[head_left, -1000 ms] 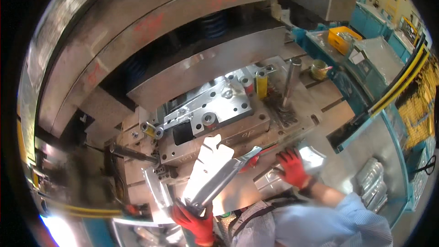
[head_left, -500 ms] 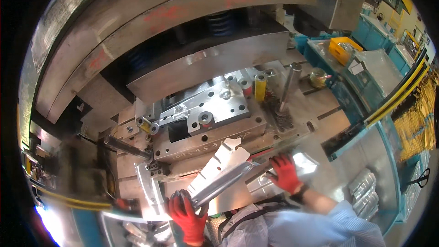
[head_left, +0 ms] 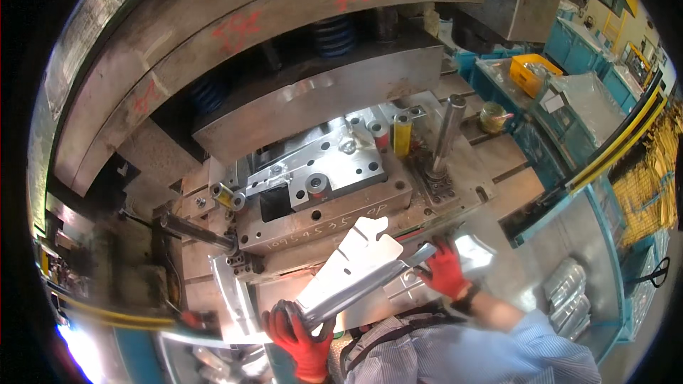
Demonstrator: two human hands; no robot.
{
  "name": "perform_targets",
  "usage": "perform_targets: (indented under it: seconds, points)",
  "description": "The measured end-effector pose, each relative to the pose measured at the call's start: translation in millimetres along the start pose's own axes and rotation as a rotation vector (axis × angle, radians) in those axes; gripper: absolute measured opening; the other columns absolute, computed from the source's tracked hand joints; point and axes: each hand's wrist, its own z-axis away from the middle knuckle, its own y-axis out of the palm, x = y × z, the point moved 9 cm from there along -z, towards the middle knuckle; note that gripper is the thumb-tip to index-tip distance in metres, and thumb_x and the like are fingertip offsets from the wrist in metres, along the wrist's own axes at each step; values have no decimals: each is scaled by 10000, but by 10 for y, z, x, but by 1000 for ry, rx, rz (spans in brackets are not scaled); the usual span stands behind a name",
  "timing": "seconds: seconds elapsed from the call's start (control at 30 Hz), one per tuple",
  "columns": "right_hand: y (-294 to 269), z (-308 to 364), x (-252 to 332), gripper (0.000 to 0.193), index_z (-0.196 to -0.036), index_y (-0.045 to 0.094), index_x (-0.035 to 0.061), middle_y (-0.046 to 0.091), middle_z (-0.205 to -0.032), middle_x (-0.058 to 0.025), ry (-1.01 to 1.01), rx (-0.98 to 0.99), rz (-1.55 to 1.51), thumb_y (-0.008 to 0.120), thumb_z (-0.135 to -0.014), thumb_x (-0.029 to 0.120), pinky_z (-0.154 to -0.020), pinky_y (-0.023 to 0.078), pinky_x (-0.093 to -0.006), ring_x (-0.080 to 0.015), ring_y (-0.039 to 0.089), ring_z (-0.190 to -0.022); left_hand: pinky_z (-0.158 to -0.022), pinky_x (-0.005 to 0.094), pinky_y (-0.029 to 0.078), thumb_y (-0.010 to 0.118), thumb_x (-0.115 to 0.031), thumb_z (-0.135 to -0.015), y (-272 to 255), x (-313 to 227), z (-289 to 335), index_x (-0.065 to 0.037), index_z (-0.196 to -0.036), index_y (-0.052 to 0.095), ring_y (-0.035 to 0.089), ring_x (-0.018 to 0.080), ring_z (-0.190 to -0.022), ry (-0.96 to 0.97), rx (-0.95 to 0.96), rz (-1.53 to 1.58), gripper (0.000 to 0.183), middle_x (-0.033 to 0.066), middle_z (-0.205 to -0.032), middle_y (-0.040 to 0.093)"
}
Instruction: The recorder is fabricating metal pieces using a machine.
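Between red-gloved hands (head_left: 299,338) (head_left: 445,272), metal panel (head_left: 361,264)

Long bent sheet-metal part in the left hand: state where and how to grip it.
Likely best at both ends of its folded ridge, from the near side: the left hand is around the lower-left end, the right hand at the other. The ridge faces the person, while the notched flange spreads toward the die.

Metal-stamping workshop: heavy press (head_left: 313,103), steel die (head_left: 338,215), yellow bin (head_left: 524,83).
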Motion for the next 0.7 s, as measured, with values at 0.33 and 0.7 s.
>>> perform_targets:
  seconds: [0.33, 0.7]
  points:
    - [42, 33, -49, 499, -1076, 667, 63, 473, -1365, -107, 8, -21, -32, 663, -767, 456, -1110, 204, -570, -362, 355, -1314, -1030, 643, 326, 822, -430, -672, 33, -121, -40, -41, -1375, 344, 418, 442, -1222, -6, 24, 34, 935, 231, -1337, 425]
    - [103, -3, -22, 681, -1307, 510, 76, 478, -1339, -133, 24, 0, -25, 673, -760, 446, -1106, 197, -578, -359, 353, -1314, -1100, 546, 273, 891, -320, -559, -59, 357, 587, 19, -1416, 352, 365, 417, -1293, -381, 36, 115, 1067, 209, -1406, 425]
